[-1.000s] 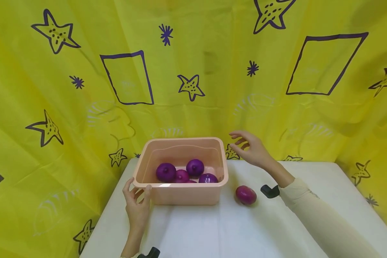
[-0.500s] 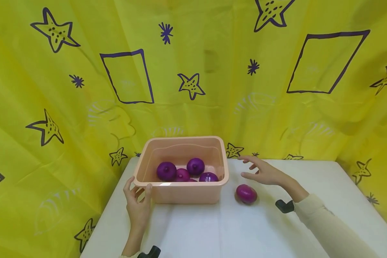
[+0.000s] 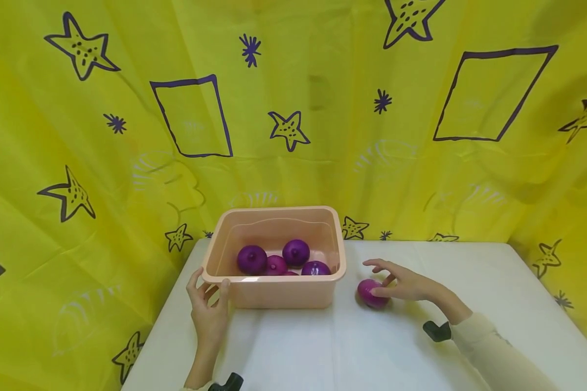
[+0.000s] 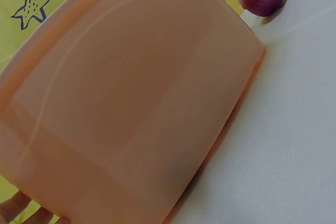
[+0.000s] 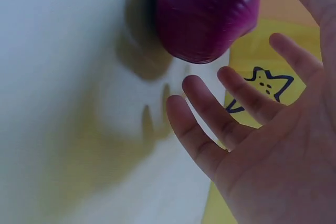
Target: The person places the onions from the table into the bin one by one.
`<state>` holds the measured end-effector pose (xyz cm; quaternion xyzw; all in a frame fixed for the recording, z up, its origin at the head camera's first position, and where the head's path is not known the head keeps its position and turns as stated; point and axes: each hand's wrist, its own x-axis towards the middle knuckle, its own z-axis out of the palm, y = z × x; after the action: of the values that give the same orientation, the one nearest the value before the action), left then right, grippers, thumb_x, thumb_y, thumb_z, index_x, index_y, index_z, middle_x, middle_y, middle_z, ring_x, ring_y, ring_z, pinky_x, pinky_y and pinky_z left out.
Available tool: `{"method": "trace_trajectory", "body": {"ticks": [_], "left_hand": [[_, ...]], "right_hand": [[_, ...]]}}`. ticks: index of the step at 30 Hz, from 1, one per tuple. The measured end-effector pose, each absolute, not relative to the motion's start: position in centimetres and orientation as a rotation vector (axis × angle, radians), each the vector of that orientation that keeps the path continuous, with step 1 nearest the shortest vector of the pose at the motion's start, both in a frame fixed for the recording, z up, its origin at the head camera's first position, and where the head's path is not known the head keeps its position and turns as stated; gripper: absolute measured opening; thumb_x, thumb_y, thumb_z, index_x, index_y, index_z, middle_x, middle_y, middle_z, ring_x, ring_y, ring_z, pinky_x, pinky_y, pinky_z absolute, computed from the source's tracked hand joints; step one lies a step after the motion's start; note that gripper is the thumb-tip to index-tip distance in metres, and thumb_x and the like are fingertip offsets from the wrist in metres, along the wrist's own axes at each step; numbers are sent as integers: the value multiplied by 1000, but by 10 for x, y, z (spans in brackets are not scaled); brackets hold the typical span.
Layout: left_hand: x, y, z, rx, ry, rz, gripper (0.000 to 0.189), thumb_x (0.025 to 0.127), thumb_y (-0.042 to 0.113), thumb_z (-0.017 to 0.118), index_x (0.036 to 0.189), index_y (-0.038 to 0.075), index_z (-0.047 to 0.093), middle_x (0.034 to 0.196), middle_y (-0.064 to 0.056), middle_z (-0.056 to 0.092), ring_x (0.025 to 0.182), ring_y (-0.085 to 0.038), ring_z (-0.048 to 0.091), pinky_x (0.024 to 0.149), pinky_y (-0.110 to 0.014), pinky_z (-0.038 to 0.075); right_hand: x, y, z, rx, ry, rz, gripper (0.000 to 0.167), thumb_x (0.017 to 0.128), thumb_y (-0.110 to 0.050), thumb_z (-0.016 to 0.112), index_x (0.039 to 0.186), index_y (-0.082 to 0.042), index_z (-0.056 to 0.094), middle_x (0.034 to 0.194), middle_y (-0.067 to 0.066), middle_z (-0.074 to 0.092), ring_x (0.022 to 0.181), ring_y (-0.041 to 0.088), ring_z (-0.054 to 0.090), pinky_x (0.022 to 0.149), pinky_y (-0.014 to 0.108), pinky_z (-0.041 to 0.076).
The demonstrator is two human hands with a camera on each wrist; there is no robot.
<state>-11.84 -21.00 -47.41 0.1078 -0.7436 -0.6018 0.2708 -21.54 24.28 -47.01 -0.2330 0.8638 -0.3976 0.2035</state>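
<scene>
A purple-red onion lies on the white table, right of a peach plastic bin. My right hand is over the onion's right side with its fingers spread; in the right wrist view the fingers stand apart from the onion. My left hand grips the bin's front left corner, thumb on the front and fingers on the left side. Inside the bin sit several onions, partly hidden by its front wall. In the left wrist view the bin's wall hides much of the left hand.
A yellow curtain printed with stars and squares hangs behind the table and down both sides. The white table extends in front of the bin and to its right. Dark straps' ends show at the wrists.
My right hand has come down from beside the bin's back right corner, toward me, to the loose onion. The left hand and the bin have stayed where they were.
</scene>
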Motion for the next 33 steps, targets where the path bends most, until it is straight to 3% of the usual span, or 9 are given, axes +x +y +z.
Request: {"method": "trace_trajectory", "body": {"ticks": [4, 15, 33], "left_hand": [[-119, -211, -473, 287, -2006, -1619, 71, 100, 22, 69, 157, 22, 27, 137, -21, 57, 119, -34, 57, 84, -7, 47], [-117, -210, -471, 283, -2017, -1616, 71, 100, 24, 68, 157, 23, 26, 141, -21, 55, 121, -35, 57, 85, -7, 46], [-118, -210, -471, 289, -2008, -1612, 70, 100, 22, 69, 156, 22, 27, 138, -20, 57, 120, -34, 58, 84, -7, 47]], "right_hand": [[-212, 243, -476, -611, 2351, -1123, 74, 94, -31, 75, 156, -14, 38, 141, 27, 49, 107, 30, 60, 81, 41, 53], [-208, 244, -482, -627, 2337, -1145, 66, 94, -29, 75, 150, -10, 46, 132, 21, 59, 111, 30, 60, 87, 43, 54], [-210, 245, -486, -669, 2319, -1176, 58, 95, -27, 74, 146, -10, 51, 130, 20, 60, 109, 30, 61, 86, 41, 53]]}}
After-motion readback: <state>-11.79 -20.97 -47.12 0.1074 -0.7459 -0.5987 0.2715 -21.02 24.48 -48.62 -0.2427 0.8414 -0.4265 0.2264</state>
